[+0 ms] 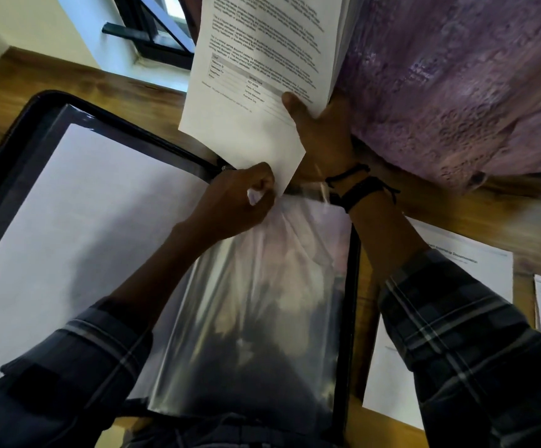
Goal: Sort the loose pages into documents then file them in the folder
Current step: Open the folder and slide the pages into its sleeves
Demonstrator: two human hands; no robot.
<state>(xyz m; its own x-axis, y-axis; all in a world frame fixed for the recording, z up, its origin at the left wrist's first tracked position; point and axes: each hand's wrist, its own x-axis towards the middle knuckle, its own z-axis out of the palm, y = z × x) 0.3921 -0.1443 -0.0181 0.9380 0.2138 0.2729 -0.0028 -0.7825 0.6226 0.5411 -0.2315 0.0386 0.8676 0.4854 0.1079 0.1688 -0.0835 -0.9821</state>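
Printed pages sit gripped in the right hand while the left hand pinches the clear folder sleeve.

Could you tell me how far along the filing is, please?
Done: the folder holds a white sheet on its left. In hand: the right hand holds printed pages over the clear sleeve the left hand pinches open. Left: loose pages on the table.

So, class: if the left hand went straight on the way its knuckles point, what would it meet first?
Probably the lower corner of the printed pages, held by the right hand. The left hand, pinching the top edge of the clear sleeve, sits below it; depth is unclear.
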